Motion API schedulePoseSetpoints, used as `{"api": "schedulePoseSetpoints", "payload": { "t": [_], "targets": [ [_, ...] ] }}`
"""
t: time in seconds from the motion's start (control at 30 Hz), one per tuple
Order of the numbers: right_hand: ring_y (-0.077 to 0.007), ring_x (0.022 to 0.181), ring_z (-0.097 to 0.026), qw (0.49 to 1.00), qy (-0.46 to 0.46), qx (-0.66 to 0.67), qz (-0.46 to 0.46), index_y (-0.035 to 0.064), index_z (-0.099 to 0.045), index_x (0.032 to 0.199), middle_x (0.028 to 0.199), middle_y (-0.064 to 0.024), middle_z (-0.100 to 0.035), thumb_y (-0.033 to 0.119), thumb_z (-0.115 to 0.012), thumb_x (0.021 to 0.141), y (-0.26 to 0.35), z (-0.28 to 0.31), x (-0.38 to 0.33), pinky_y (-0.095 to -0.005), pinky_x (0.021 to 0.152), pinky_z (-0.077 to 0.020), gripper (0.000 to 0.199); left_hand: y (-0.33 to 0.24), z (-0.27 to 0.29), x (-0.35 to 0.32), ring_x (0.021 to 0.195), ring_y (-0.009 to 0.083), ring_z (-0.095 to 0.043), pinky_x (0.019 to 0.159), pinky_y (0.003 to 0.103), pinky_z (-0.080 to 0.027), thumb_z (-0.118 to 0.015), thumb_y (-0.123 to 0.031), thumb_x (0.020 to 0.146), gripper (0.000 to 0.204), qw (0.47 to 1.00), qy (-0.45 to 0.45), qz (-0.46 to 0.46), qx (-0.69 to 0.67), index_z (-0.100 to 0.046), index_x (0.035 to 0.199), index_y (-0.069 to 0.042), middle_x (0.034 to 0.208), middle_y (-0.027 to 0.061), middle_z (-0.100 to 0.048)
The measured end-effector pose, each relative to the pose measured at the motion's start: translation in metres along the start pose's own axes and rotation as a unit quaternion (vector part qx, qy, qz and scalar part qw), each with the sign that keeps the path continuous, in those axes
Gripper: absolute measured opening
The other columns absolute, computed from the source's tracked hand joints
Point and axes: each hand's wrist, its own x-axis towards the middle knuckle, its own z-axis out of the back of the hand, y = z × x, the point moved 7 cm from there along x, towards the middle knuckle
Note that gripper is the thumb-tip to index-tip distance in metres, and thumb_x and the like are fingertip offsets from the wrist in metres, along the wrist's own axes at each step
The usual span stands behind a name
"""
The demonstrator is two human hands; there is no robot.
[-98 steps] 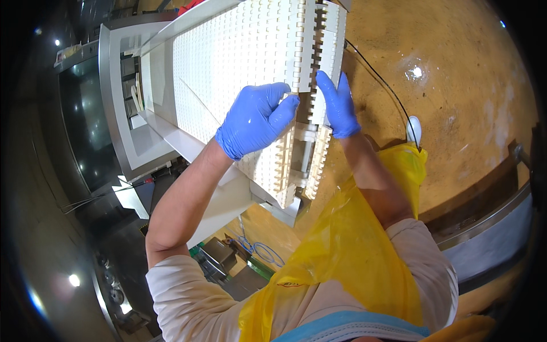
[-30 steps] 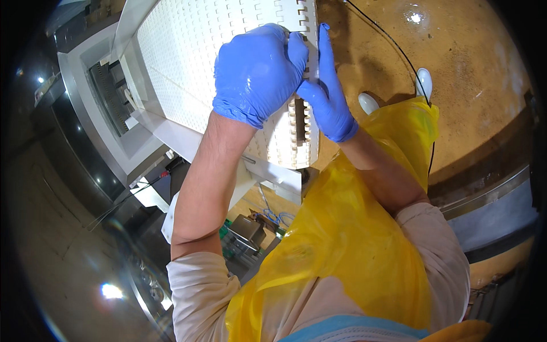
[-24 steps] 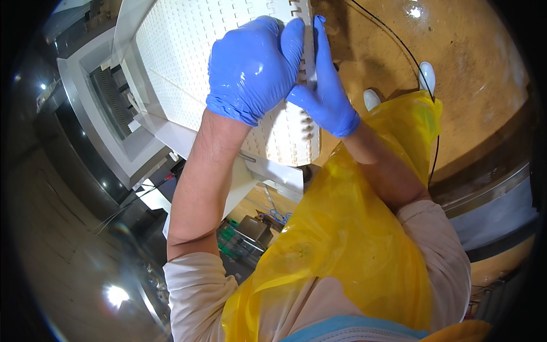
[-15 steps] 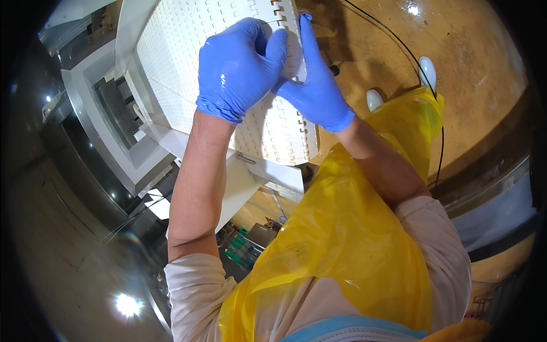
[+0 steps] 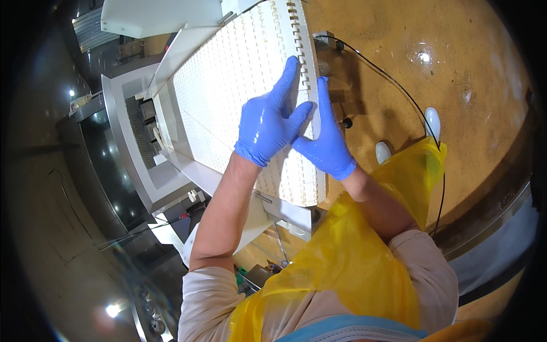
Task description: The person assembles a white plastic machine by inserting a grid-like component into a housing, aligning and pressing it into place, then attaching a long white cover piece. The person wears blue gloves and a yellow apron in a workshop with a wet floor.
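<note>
A white modular conveyor belt (image 5: 222,85) with rows of small slots lies under my hands. Its near end has a notched edge of interlocking links. My left hand (image 5: 263,128), in a blue glove, rests on top of the belt. Its index finger stretches along the notched row, the thumb is spread toward my right hand, and the other fingers are mostly hidden. Against the belt's end edge lies my right hand (image 5: 329,149), also gloved in blue, its fingers straight along the outer side. The right thumb reaches over the belt beside the left thumb.
White side guards (image 5: 171,60) flank the belt, which runs toward a pale machine frame (image 5: 122,142) at left. A black cable (image 5: 393,80) crosses the wet brown floor (image 5: 473,51) at right. My yellow apron (image 5: 342,262) and white boots (image 5: 433,122) show below.
The view has shifted, so belt and hands sit lower in the picture. My left fingers, bent at the notched edge before, now show the index finger stretched out. The right hand keeps its pose.
</note>
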Motion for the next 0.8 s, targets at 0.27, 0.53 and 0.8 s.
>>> {"api": "schedulePoseSetpoints", "payload": {
  "t": [0.27,0.53,0.8],
  "targets": [
    [-0.0489,0.15,-0.035,0.998,-0.014,-0.066,0.016,0.0004,-0.003,0.167,0.163,-0.0328,-0.028,0.019,-0.091,0.073,0.006,0.0,0.003,-0.0513,0.121,-0.0362,0.13,-0.004,0.002,0.004,0.051,0.0202,-0.06,0.061,0.034,-0.054,-0.077,-0.025,0.095,0.067,0.998,-0.013,-0.054,0.029,-0.052,0.157,-0.017,0.061,0.0131,-0.061],
    [-0.0482,0.147,-0.039,0.998,-0.021,-0.062,-0.001,0.0017,-0.004,0.168,0.16,-0.0322,-0.033,0.019,-0.091,0.075,0.006,-0.001,0.003,-0.0514,0.119,-0.0389,0.128,-0.006,0.005,0.007,0.056,0.0256,-0.066,0.063,0.037,-0.056,-0.075,-0.026,0.095,0.068,0.994,0.003,-0.07,0.08,-0.052,0.158,-0.018,0.068,0.0135,-0.067],
    [-0.0467,0.149,-0.037,0.999,-0.027,-0.043,-0.003,0.0013,-0.005,0.167,0.163,-0.0306,-0.031,0.02,-0.09,0.075,0.007,0.001,0.003,-0.05,0.121,-0.0362,0.127,-0.01,0.006,0.013,0.075,0.031,-0.072,0.069,0.039,-0.058,-0.076,-0.022,0.094,0.051,0.985,-0.045,-0.132,0.099,-0.063,0.143,-0.015,0.093,0.0147,-0.071]
  ]
}}
